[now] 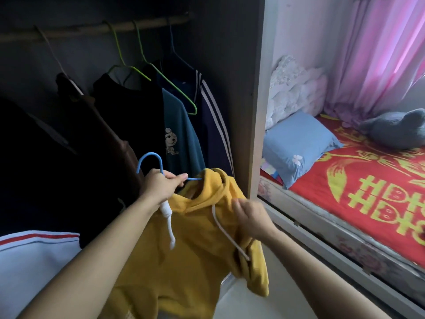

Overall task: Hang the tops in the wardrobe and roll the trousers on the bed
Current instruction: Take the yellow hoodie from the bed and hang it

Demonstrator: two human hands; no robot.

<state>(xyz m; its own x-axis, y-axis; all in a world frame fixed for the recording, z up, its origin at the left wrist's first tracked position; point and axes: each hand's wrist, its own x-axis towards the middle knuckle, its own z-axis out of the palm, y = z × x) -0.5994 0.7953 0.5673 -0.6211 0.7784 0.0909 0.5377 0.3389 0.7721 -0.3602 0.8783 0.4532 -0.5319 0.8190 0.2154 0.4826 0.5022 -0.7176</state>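
A yellow hoodie [184,254] with white drawstrings hangs in front of me on a blue wire hanger [149,158]. My left hand [161,187] grips the hanger just below its hook, together with one knotted drawstring. My right hand [250,218] pinches the hoodie's fabric at the right shoulder, beside the hood. Both are held low in front of the open wardrobe, well below its wooden rail [96,28]. Several tops hang from that rail on green and dark hangers: a black one [128,116], a teal one [181,134] and a navy one with white stripes [213,116].
The wardrobe's side panel [250,100] stands right of the hoodie. Beyond it lies a bed with a red and yellow cover [368,192], a blue pillow [296,143] and a grey plush toy [395,130]. A white garment with a red stripe [30,261] sits at lower left.
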